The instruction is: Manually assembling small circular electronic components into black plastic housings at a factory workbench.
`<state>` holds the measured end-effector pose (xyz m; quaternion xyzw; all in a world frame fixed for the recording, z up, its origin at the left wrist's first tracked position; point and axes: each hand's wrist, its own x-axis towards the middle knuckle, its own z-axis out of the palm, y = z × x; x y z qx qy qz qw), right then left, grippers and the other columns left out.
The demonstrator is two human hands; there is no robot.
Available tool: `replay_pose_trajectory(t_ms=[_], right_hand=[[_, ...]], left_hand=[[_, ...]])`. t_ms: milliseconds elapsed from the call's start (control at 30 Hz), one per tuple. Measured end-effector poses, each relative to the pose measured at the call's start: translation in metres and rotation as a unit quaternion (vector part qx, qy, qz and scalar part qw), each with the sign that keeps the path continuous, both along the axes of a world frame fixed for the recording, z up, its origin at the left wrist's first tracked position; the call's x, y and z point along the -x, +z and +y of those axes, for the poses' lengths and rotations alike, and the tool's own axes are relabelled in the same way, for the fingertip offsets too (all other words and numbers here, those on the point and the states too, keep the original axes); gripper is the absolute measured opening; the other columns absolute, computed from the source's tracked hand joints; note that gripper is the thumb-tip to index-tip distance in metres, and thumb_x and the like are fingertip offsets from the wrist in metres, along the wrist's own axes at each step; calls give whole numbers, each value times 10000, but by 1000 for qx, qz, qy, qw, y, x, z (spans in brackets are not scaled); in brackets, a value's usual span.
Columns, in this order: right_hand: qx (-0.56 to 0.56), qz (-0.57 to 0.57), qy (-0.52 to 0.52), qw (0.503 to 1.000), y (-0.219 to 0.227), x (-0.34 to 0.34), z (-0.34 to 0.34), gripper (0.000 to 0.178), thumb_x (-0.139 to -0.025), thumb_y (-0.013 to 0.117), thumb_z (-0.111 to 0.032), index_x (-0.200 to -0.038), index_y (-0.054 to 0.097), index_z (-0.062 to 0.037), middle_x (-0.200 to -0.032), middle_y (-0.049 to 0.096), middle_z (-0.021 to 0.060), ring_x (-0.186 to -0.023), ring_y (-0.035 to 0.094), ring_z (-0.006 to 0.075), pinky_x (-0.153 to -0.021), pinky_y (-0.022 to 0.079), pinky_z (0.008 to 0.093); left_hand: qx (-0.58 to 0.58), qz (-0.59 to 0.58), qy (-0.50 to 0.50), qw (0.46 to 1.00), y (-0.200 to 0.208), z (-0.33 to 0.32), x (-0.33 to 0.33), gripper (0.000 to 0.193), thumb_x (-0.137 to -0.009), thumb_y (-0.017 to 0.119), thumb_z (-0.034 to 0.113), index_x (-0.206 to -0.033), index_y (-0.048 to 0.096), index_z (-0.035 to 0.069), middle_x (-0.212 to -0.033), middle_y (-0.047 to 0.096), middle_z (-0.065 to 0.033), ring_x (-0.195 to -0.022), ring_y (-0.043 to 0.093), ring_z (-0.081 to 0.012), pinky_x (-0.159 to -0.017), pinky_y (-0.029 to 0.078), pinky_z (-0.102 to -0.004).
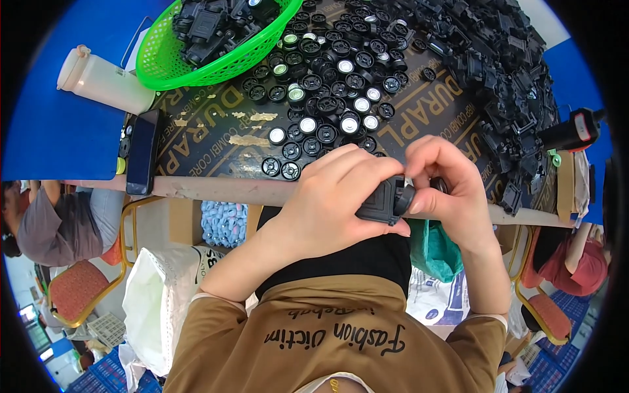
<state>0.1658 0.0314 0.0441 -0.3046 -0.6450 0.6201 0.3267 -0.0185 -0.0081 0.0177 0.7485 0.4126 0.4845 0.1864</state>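
My left hand (337, 193) is closed around a boxy black plastic toy chassis (377, 203), held just off the table's near edge. A small black wheel (404, 200) sits against the right side of that chassis. With its thumb and fingers bent, my right hand (452, 187) pinches at this wheel. Another dark round piece (438, 185), apparently a second wheel, shows between the fingers and palm of my right hand. Loose black wheels (326, 134), some with silver centres, lie spread on the table just beyond my hands.
A green basket (216, 73) of black chassis parts stands at the far left, beside a white bottle (108, 80) and a phone (143, 152). More black parts (504, 85) are heaped at right, near a black power tool (571, 133). Other people sit at both sides.
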Motion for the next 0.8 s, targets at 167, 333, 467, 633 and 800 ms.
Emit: replay_pose_trajectory(t_ms=[167, 333, 467, 633, 800], right_hand=[[173, 0, 45, 984, 7, 3, -4, 312, -798, 616, 3, -1081, 484, 16, -922, 571, 20, -776, 523, 55, -711, 429, 184], [179, 41, 89, 979, 7, -1, -4, 247, -824, 601, -24, -1042, 489, 5, -919, 571, 20, -839, 549, 72, -758, 450, 210], [166, 65, -2, 984, 2, 9, -2, 218, -858, 605, -118, -1029, 499, -35, -868, 537, 1, -749, 508, 55, -652, 428, 196], [264, 108, -66, 956, -31, -3, 12, 194, -866, 514, -152, -1035, 466, -70, -869, 431, -3, -738, 389, 74, -602, 325, 203], [-94, -42, -162, 981, -35, 1, -3, 410, -711, 509, 168, -1061, 423, -28, -1027, 385, 42, -936, 437, 112, -833, 387, 251]], left_hand=[[-81, 69, -1, 994, 6, 1, 2, 525, -542, 843, 287, -943, 615, 36, -743, 605, -59, -598, 582, -226, -526, 461, -301], [-100, 63, -29, 993, 12, 2, 3, 511, -566, 840, 295, -943, 614, 34, -734, 600, -63, -583, 577, -226, -513, 458, -298], [-29, -3, -29, 999, 6, 9, -1, 620, -567, 850, 301, -1064, 577, 53, -842, 621, -80, -695, 604, -230, -634, 483, -299], [298, -406, -129, 854, -3, 12, -7, 464, -940, 439, 393, -1254, 404, 53, -810, 528, -83, -632, 528, -140, -605, 428, -253], [438, -631, -172, 617, -7, 16, -6, 380, -958, 357, 443, -1028, 509, 101, -752, 488, -55, -636, 487, -185, -625, 403, -296]])
